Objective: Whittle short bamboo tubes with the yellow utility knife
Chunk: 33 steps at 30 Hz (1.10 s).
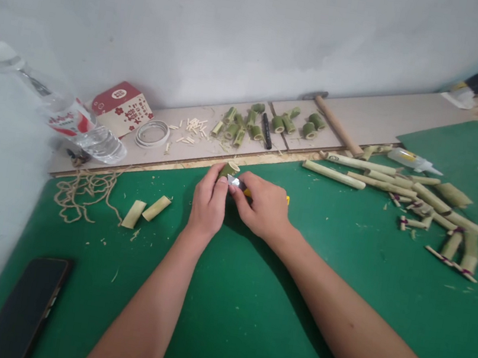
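Green tabletop (222, 320) bears phone (24, 308), 2 bamboo slats (133, 214); left fingers (219, 193) grip bamboo tube (226, 170), right fingers (251, 182) knife (235, 182)

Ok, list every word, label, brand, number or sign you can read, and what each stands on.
No text reads clearly enough to quote.
Clear plastic water bottle: red-and-white print, blurred.
Red-and-cream paper box: emblem and characters, too small.
Clear plastic squeeze bottle: yellow marking, illegible.

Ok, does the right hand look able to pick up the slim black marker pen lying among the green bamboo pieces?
Probably not yet: the right hand grips a yellow-handled metal-bladed knife at the short green bamboo tube in the left hand. Otherwise the way to the pen looks free.
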Tool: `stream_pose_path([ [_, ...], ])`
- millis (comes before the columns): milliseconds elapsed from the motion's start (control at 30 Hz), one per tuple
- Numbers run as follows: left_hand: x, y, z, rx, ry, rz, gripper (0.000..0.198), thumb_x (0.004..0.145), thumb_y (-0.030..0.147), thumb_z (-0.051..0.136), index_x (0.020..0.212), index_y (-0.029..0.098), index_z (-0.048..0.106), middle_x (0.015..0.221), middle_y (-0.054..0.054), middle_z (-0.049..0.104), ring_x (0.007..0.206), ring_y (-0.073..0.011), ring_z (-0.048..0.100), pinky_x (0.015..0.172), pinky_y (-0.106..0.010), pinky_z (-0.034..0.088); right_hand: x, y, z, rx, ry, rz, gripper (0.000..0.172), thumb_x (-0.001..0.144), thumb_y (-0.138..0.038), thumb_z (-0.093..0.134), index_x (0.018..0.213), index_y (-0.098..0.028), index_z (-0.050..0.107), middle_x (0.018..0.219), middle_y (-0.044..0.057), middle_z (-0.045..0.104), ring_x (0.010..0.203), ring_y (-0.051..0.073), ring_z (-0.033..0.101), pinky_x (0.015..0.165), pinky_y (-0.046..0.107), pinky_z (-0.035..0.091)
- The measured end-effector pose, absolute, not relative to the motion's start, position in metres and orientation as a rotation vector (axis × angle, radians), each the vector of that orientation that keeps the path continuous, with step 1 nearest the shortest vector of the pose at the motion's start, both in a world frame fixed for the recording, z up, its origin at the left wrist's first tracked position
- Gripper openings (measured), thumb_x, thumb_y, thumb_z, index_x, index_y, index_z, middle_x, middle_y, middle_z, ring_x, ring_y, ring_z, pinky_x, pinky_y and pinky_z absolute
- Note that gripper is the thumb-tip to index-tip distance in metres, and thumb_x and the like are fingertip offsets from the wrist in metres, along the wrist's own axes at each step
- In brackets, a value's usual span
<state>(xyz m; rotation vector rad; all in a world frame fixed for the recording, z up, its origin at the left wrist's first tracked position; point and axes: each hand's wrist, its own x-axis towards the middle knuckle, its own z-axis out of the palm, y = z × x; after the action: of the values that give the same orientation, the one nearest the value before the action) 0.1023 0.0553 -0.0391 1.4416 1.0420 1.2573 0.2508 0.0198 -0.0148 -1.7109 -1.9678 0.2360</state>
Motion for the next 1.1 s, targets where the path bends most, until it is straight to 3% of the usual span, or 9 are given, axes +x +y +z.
stream_pose_path([
  [133, 0.101, 0.055, -0.042, 1.498, 1.046, 1.211, 0.027, 0.108, 0.033, 0.053, 0.122, 0.023, 0.074, 0.101, -0.007, 0.075, 0.089, -0.0217, 0.068, 0.07, -0.028, 0.049, 0.251, 0.02, -0.015, -1.707, -1.957, 0.224, 0.044, 0.112, -0.051, 0.037, 0.1, -0.021, 0.067, 0.087, 0.008, 0.073, 0.079, 0.022, 0.064, 0.068, 0.032, 0.029],
  [333, 0.102, 0.055, -0.041, 1.485, 1.042, 1.232, 0.026, 0.107, 0.035, 0.055, 0.12, 0.022, 0.075, 0.101, -0.006, 0.075, 0.085, -0.0208, 0.067, 0.07, -0.027, 0.05, 0.251, 0.02, -0.014, -1.713, -1.945, 0.236, 0.044, 0.112, -0.051, 0.037, 0.1, -0.021, 0.068, 0.087, 0.008, 0.073, 0.08, 0.022, 0.064, 0.068, 0.032, 0.03],
  [533, 0.101, 0.054, -0.037, 1.555, 1.091, 1.222, 0.022, 0.106, 0.032, 0.057, 0.112, 0.022, 0.076, 0.084, -0.003, 0.071, 0.071, -0.0182, 0.061, 0.064, -0.027, 0.046, 0.25, 0.02, -0.015, -1.717, -1.885, 0.219, 0.044, 0.112, -0.049, 0.038, 0.103, -0.02, 0.069, 0.092, 0.009, 0.076, 0.085, 0.024, 0.066, 0.071, 0.031, 0.035],
  [800, 0.103, 0.054, -0.035, 1.557, 1.1, 1.215, 0.021, 0.106, 0.033, 0.057, 0.101, 0.022, 0.075, 0.078, -0.002, 0.068, 0.074, -0.0198, 0.063, 0.07, -0.028, 0.049, 0.249, 0.019, -0.016, -1.743, -1.855, 0.192, 0.044, 0.111, -0.049, 0.037, 0.102, -0.02, 0.069, 0.095, 0.011, 0.077, 0.087, 0.025, 0.069, 0.07, 0.031, 0.035],
  [967, 0.102, 0.052, -0.032, 1.557, 1.111, 1.235, 0.019, 0.104, 0.033, 0.06, 0.097, 0.022, 0.074, 0.074, -0.001, 0.067, 0.064, -0.0174, 0.057, 0.062, -0.027, 0.043, 0.248, 0.018, -0.015, -1.752, -1.84, 0.196, 0.044, 0.111, -0.049, 0.038, 0.101, -0.02, 0.069, 0.093, 0.011, 0.077, 0.087, 0.025, 0.069, 0.07, 0.031, 0.036],
  [1100, 0.101, 0.05, -0.031, 1.574, 1.133, 1.28, 0.02, 0.104, 0.031, 0.058, 0.096, 0.022, 0.073, 0.065, 0.002, 0.057, 0.056, -0.0152, 0.046, 0.056, -0.027, 0.035, 0.257, 0.022, -0.011, -1.836, -1.688, 0.163, 0.045, 0.112, -0.052, 0.037, 0.103, -0.021, 0.07, 0.09, 0.01, 0.075, 0.081, 0.024, 0.066, 0.07, 0.032, 0.036],
])
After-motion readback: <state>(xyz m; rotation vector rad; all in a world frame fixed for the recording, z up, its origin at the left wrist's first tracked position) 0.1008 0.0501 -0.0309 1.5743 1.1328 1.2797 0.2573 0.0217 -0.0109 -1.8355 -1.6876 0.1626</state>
